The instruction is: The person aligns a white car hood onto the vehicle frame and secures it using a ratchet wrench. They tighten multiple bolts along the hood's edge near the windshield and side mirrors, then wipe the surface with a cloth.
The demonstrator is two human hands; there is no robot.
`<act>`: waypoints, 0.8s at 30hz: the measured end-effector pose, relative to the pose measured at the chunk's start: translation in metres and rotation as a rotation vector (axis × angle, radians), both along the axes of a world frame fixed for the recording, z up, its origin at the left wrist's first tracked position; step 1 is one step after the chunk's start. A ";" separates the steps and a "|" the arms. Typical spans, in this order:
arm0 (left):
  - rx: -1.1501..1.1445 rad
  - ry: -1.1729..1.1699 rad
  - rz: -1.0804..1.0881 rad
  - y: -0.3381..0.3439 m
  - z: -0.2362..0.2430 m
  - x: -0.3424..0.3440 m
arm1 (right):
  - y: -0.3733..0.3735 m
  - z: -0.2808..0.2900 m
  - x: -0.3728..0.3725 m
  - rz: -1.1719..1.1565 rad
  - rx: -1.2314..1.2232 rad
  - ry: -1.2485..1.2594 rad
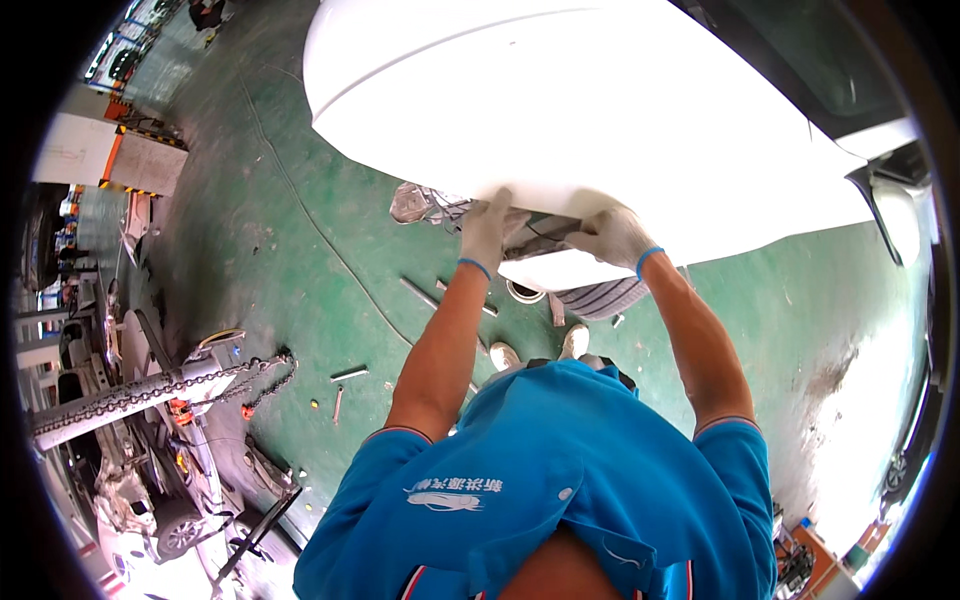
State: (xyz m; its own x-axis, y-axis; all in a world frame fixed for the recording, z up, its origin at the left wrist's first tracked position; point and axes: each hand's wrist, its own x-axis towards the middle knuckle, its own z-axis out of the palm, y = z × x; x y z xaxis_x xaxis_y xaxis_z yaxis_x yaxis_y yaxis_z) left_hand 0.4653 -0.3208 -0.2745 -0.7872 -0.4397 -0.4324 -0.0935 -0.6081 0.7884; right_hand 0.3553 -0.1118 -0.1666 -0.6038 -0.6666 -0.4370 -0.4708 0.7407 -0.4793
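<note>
White gloves with blue cuffs cover both my hands, which are at the near edge of a large white car body panel (470,110). My left hand (487,232) grips that edge, one finger stretched up along its surface. To the right, my right hand (615,238) curls over the same edge, its fingertips partly hidden. Between them a dark gap (545,230) shows parts I cannot make out. Below it lies a lower white panel (565,270), with a tyre (603,298) under it. A clear lamp-like part with wires (410,203) pokes out left of my left hand.
On the green floor (300,270) lie a long cable (335,250), a metal bar (349,374) and a wrench-like tool (338,405). At left stands a thick post with a chain (150,395) among scrap parts. The car's side mirror (893,215) juts out at right.
</note>
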 end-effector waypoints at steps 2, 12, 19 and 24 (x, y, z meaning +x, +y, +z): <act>-0.016 0.009 -0.007 -0.002 -0.002 0.000 | -0.005 -0.001 -0.005 -0.072 -0.008 -0.054; -0.024 -0.015 -0.011 0.000 -0.002 -0.001 | -0.037 0.003 0.005 -0.046 -0.052 -0.152; 0.020 -0.003 -0.064 0.001 -0.008 0.003 | -0.065 -0.003 0.003 0.020 -0.022 -0.111; 0.005 0.045 -0.064 0.001 -0.012 0.002 | -0.063 -0.001 0.006 0.004 -0.025 -0.190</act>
State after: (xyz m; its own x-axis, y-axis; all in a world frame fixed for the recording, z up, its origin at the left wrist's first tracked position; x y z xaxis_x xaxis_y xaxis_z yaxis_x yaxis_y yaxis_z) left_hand 0.4670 -0.3202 -0.2864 -0.8325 -0.3853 -0.3981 -0.0972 -0.6059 0.7896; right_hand 0.3611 -0.1745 -0.1681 -0.5092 -0.6809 -0.5263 -0.3725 0.7257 -0.5784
